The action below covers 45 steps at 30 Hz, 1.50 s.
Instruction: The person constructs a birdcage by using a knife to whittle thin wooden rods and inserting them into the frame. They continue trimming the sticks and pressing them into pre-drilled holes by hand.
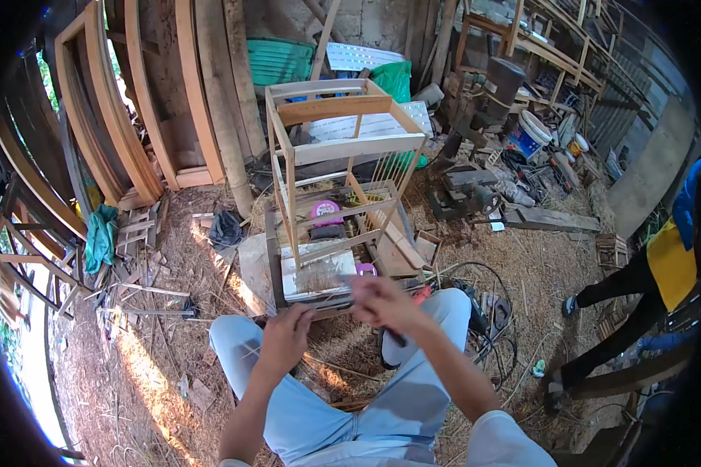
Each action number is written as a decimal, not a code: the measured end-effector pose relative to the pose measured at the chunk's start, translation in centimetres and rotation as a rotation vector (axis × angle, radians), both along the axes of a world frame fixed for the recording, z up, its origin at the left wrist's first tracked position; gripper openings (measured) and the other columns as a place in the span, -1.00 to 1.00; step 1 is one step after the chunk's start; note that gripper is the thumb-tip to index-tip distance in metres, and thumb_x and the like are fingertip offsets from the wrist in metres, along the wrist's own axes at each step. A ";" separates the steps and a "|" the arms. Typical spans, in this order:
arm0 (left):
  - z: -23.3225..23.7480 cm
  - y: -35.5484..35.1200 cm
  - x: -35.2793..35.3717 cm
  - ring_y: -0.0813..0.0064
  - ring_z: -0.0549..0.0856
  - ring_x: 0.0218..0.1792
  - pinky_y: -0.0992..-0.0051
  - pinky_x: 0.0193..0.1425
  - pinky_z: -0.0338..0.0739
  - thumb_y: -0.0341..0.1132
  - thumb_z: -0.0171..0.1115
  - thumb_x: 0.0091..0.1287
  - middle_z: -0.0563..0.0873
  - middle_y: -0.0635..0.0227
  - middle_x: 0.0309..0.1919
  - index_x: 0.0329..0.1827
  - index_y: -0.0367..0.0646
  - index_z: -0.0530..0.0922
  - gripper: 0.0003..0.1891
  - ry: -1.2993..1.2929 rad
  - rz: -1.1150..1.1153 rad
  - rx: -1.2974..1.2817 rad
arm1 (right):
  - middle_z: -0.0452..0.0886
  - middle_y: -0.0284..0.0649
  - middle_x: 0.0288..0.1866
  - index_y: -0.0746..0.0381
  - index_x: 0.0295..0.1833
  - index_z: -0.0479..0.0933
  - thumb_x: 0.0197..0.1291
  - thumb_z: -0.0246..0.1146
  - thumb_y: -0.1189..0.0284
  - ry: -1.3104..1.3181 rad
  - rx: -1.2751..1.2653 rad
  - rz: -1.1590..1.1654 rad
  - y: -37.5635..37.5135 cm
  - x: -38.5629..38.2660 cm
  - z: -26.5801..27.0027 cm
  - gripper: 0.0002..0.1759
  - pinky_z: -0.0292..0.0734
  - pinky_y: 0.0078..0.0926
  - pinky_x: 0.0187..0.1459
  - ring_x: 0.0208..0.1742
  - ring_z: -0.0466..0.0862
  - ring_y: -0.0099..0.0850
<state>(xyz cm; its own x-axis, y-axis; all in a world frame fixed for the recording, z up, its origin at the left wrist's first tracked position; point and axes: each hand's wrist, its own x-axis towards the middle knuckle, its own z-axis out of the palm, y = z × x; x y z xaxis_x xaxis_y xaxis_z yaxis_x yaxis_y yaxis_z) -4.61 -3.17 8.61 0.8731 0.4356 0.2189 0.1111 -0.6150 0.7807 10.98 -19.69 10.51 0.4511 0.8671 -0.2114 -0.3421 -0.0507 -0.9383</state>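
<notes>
My left hand (287, 333) is closed in a pinch above my left knee, on what looks like a thin wooden strip (249, 351). Smeared by motion, my right hand (383, 303) is closed around a knife-like tool; its grey blade (344, 279) points left and a dark handle end (397, 338) shows below the fist. Just beyond both hands is a low wooden bench (271, 265) with a whitish board (319, 272) on it. A slender wooden frame (358, 148) stands upright on the bench. A pink tape roll (325, 210) lies inside its base.
Wood shavings and loose sticks cover the floor (156, 373). Cables (514, 350) curl near my right foot. Tall wooden frames (136, 101) lean at the left. A person in a yellow and blue top (672, 265) stands at the right. Timber (553, 218) lies behind.
</notes>
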 end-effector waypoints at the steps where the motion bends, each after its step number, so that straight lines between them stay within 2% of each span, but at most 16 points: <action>1: 0.5 -0.6 0.9 0.03 0.65 -0.42 0.25 -0.36 0.50 -0.50 0.15 0.31 0.66 0.07 -0.44 -0.19 -0.22 0.53 -0.94 -0.020 -0.027 0.034 | 0.34 -0.49 -0.58 0.23 0.06 0.56 0.44 0.03 0.24 -0.002 0.000 -0.007 0.8 -0.6 -0.6 -0.67 0.15 -0.72 -0.61 -0.63 0.27 -0.69; 3: 1.8 -1.2 1.3 0.00 0.65 -0.41 0.21 -0.37 0.48 -0.51 0.15 0.30 0.66 0.06 -0.43 -0.21 -0.23 0.51 -0.94 -0.072 -0.076 0.036 | 0.26 -0.49 -0.64 0.30 0.02 0.52 0.44 0.05 0.26 0.031 0.089 0.018 2.0 -1.4 -1.2 -0.67 0.04 -0.68 -0.63 -0.63 0.23 -0.70; 5: 2.0 -1.1 0.9 0.19 0.71 -0.43 0.39 -0.32 0.54 -0.53 0.11 0.31 0.67 0.09 -0.46 -0.21 -0.32 0.55 -0.92 -0.105 -0.117 0.120 | 0.29 -0.47 -0.65 0.34 -0.08 0.55 0.45 0.03 0.25 0.052 0.052 -0.052 1.7 -0.3 -0.5 -0.65 0.00 -0.66 -0.65 -0.66 0.21 -0.70; 8: 1.4 0.0 -0.7 0.02 0.68 -0.34 0.25 -0.33 0.55 -0.53 0.16 0.28 0.67 0.09 -0.40 -0.23 -0.27 0.53 -0.95 -0.093 -0.107 0.019 | 0.32 -0.45 -0.66 0.33 -0.17 0.56 0.44 0.05 0.25 0.163 0.027 -0.176 -0.2 2.2 0.2 -0.65 0.00 -0.66 -0.68 -0.70 0.19 -0.70; 13: 1.1 0.8 -3.2 0.05 0.70 -0.33 0.32 -0.29 0.60 -0.56 0.17 0.25 0.70 0.11 -0.34 -0.23 -0.26 0.57 -0.92 -0.083 -0.097 0.143 | 0.29 -0.48 -0.68 0.32 -0.24 0.54 0.43 0.02 0.37 0.058 -0.047 -0.186 -2.4 4.0 0.9 -0.72 -0.01 -0.66 -0.69 -0.73 0.20 -0.70; 15: 0.2 2.6 -4.8 0.06 0.71 -0.33 0.33 -0.28 0.60 -0.57 0.18 0.24 0.70 0.11 -0.33 -0.23 -0.25 0.58 -0.92 -0.065 -0.073 0.224 | 0.27 -0.50 -0.68 0.29 -0.25 0.54 0.37 0.01 0.46 -0.077 -0.133 -0.562 -4.4 7.8 0.2 -0.78 0.01 -0.67 -0.70 -0.74 0.21 -0.70; 18: -0.1 5.8 -6.6 0.12 0.72 -0.32 0.32 -0.29 0.60 -0.56 0.20 0.23 0.71 0.14 -0.32 -0.25 -0.25 0.58 -0.93 -0.026 0.126 0.239 | 0.27 -0.50 -0.68 0.27 -0.28 0.54 0.29 0.07 0.44 0.092 0.165 -0.609 -7.7 11.8 0.2 -0.82 0.04 -0.69 -0.70 -0.73 0.23 -0.70; 20: 0.3 5.1 -5.6 0.15 0.72 -0.32 0.32 -0.33 0.59 -0.54 0.20 0.25 0.71 0.14 -0.34 -0.23 -0.25 0.56 -0.93 -0.032 0.178 0.266 | 0.26 -0.52 -0.66 0.26 -0.14 0.56 0.33 0.06 0.39 -0.100 -0.072 -0.468 -6.7 8.8 2.0 -0.79 0.07 -0.71 -0.70 -0.71 0.25 -0.70; 22: 0.4 3.0 -3.1 0.15 0.71 -0.32 0.32 -0.34 0.59 -0.55 0.19 0.23 0.70 0.15 -0.36 -0.23 -0.24 0.56 -0.92 -0.043 0.182 0.233 | 0.33 -0.46 -0.60 0.20 0.38 0.28 0.41 -0.01 0.43 -0.050 -0.308 -0.384 -2.9 4.1 0.8 -0.55 0.11 -0.71 -0.67 -0.64 0.29 -0.69; 24: 0.4 0.6 -0.4 0.15 0.71 -0.33 0.32 -0.35 0.58 -0.56 0.19 0.22 0.69 0.16 -0.37 -0.23 -0.24 0.55 -0.91 -0.055 0.182 0.196 | 0.40 -0.44 -0.55 0.23 0.29 0.33 0.37 0.16 0.24 0.098 -0.055 -0.004 -0.3 0.9 -1.5 -0.52 0.19 -0.67 -0.59 -0.55 0.36 -0.66; 26: 0.3 -1.0 1.4 0.15 0.70 -0.35 0.32 -0.35 0.59 -0.60 0.19 0.14 0.69 0.19 -0.38 -0.26 -0.20 0.55 -0.85 -0.208 0.043 0.407 | 0.34 -0.45 -0.59 0.26 0.16 0.43 0.42 0.07 0.32 0.120 0.129 -0.016 2.5 -2.4 -0.7 -0.68 0.04 -0.66 -0.66 -0.64 0.24 -0.68; 30: 0.4 -0.3 0.7 0.18 0.70 -0.37 0.30 -0.34 0.60 -0.62 0.18 0.04 0.68 0.23 -0.39 -0.29 -0.16 0.55 -0.80 -0.274 -0.006 0.416 | 0.30 -0.49 -0.66 0.35 -0.10 0.55 0.43 0.06 0.25 0.223 0.016 -0.167 1.9 -0.1 0.6 -0.65 0.00 -0.66 -0.66 -0.69 0.18 -0.71; 35: -0.2 0.6 -1.6 0.24 0.71 -0.38 0.34 -0.31 0.63 -0.66 0.17 0.00 0.69 0.24 -0.38 -0.29 -0.17 0.57 -0.76 -0.270 -0.123 0.491 | 0.32 -0.48 -0.66 0.38 -0.11 0.54 0.41 0.08 0.20 0.201 -0.010 -0.058 -0.2 1.9 -0.1 -0.60 -0.07 -0.66 -0.68 -0.72 0.14 -0.72; 39: 0.0 1.2 -2.3 0.24 0.72 -0.37 0.37 -0.30 0.64 -0.67 0.17 0.00 0.70 0.24 -0.38 -0.26 -0.17 0.59 -0.74 -0.229 -0.097 0.415 | 0.33 -0.46 -0.65 0.36 -0.15 0.54 0.40 0.10 0.22 0.203 -0.030 -0.135 -0.4 2.2 0.5 -0.63 -0.05 -0.68 -0.67 -0.71 0.16 -0.72; 42: 0.0 3.1 -3.4 0.22 0.73 -0.36 0.39 -0.30 0.64 -0.68 0.17 0.02 0.71 0.21 -0.39 -0.26 -0.18 0.61 -0.74 -0.202 -0.071 0.424 | 0.29 -0.49 -0.65 0.32 -0.19 0.55 0.39 0.12 0.19 0.076 -0.096 -0.469 -2.0 5.1 0.2 -0.63 -0.02 -0.70 -0.66 -0.70 0.18 -0.72; 45: -1.2 6.6 -6.3 0.16 0.70 -0.42 0.31 -0.35 0.59 -0.68 0.17 0.05 0.69 0.16 -0.43 -0.32 -0.22 0.61 -0.81 -0.211 0.178 0.415 | 0.25 -0.53 -0.66 0.26 -0.21 0.59 0.40 0.09 0.13 0.054 0.058 -0.585 -6.6 10.4 0.4 -0.60 0.02 -0.69 -0.66 -0.70 0.18 -0.71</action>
<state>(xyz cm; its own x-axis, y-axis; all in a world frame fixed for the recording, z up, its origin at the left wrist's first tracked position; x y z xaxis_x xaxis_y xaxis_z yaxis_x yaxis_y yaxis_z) -10.89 3.41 7.38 0.7114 0.4123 0.5692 0.1085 -0.8646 0.4907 21.38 -26.34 10.95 0.8476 0.4886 -0.2071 -0.3456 0.2119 -0.9142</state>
